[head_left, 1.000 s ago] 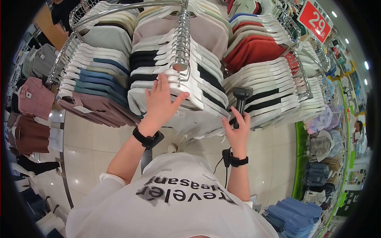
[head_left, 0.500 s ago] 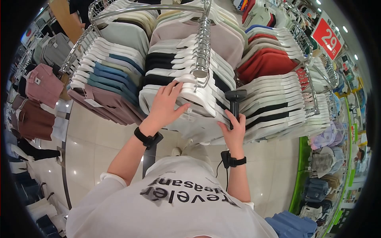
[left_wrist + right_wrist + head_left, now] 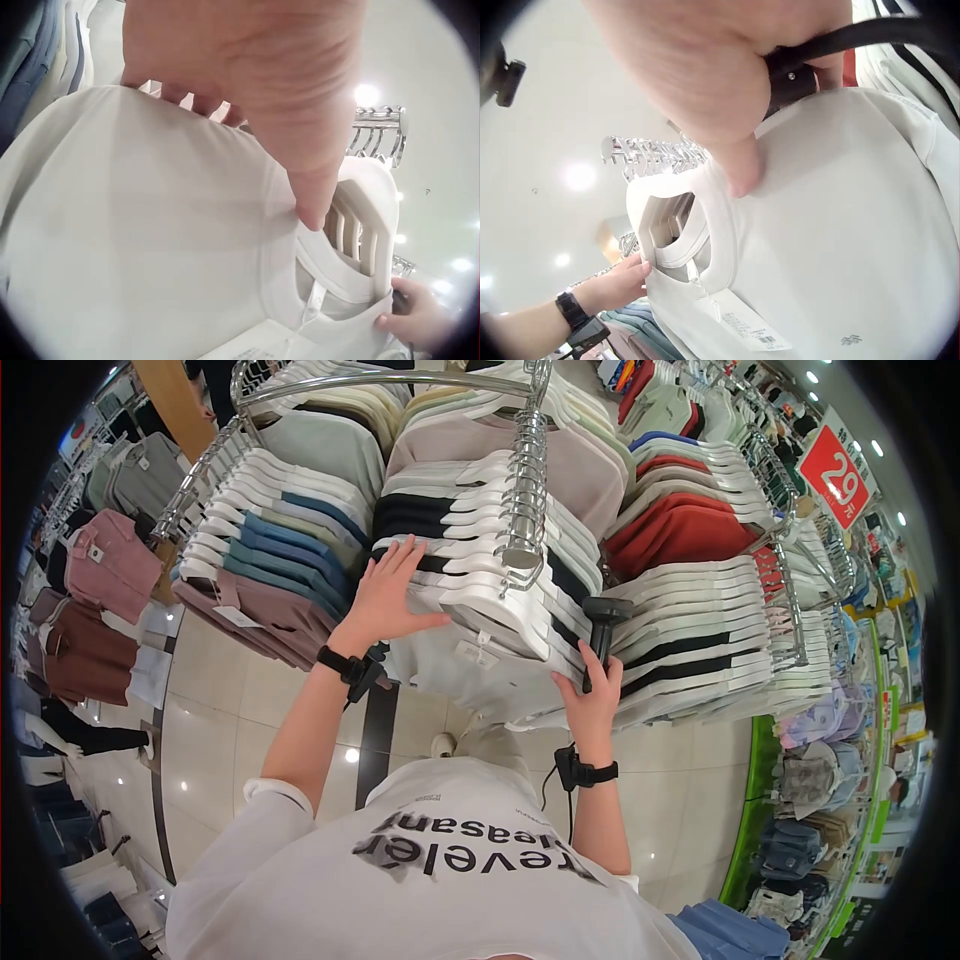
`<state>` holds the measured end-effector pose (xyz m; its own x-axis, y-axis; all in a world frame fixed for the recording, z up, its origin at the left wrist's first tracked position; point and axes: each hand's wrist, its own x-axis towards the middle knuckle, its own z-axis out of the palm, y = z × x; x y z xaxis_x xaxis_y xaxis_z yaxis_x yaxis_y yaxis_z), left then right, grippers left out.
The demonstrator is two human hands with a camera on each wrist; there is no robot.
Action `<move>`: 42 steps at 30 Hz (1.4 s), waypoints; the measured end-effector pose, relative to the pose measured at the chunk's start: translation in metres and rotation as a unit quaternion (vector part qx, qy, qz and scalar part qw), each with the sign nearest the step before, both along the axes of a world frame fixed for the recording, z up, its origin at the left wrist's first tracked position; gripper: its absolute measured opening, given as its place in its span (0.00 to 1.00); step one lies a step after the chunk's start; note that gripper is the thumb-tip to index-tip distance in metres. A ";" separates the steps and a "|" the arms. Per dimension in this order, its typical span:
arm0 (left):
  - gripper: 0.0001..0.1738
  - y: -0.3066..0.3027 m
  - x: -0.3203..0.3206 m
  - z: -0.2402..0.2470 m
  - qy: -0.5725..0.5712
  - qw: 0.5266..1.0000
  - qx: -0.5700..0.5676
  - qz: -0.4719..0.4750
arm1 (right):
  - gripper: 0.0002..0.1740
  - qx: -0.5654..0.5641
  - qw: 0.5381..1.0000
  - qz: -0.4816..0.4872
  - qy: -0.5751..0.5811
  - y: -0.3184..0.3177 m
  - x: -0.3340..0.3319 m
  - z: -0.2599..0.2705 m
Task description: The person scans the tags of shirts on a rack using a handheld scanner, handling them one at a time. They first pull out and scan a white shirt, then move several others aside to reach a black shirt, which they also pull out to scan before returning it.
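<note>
A row of white and black-striped shirts [image 3: 470,575] hangs on white hangers from a chrome rack arm [image 3: 527,480]. My left hand [image 3: 385,598] lies with spread, straight fingers on the shirts' left shoulders. In the left wrist view its thumb [image 3: 311,202] touches the front white shirt [image 3: 142,225] beside the hanger [image 3: 367,217]. My right hand [image 3: 590,695] grips a black handheld scanner [image 3: 604,625] at that shirt's right shoulder. In the right wrist view the thumb [image 3: 739,169] presses on the white shirt [image 3: 847,247], whose paper tag [image 3: 742,324] hangs from the collar.
Neighbouring arms carry blue and mauve shirts [image 3: 265,560] on the left and red and striped ones [image 3: 680,540] on the right. A red price sign [image 3: 838,472] hangs at top right. Pale tiled floor [image 3: 230,700] lies below, with more racks of clothing around.
My left hand has slid left and up across the shirts' shoulders. The right hand with the scanner has stayed at the front shirt's right side.
</note>
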<state>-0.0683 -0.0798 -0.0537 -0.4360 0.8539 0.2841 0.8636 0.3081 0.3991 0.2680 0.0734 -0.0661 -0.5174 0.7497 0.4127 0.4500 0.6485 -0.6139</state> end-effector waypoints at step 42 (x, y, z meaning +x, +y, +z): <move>0.59 -0.004 0.023 -0.010 0.068 0.994 -0.026 0.079 | 0.43 -0.002 0.998 -0.051 -0.035 0.032 -0.022 -0.008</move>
